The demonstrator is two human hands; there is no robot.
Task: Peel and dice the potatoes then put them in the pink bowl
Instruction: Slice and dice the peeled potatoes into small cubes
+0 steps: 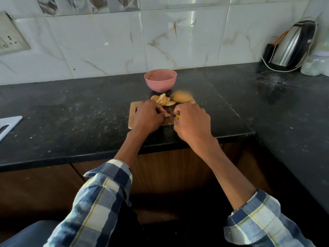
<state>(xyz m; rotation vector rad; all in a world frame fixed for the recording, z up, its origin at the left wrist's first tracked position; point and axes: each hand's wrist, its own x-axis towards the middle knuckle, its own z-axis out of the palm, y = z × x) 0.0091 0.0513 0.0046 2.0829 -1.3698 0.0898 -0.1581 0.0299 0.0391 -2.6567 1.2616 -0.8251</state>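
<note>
Left hand (148, 117) curled on board (132, 111), hold unclear | right hand (191, 123) gripped yellow-handled knife (177, 116) | potato slices (164, 100), whole potato (181, 97) at board's far edge | pink bowl (160, 80) behind on desk (71, 111).

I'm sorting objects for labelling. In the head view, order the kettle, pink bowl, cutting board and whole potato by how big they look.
1. Kettle, though wide-angle stretch at the edge may inflate it.
2. Cutting board, partly hidden by both hands, so its place against the kettle is unsure.
3. Pink bowl.
4. Whole potato, blurred.
</note>
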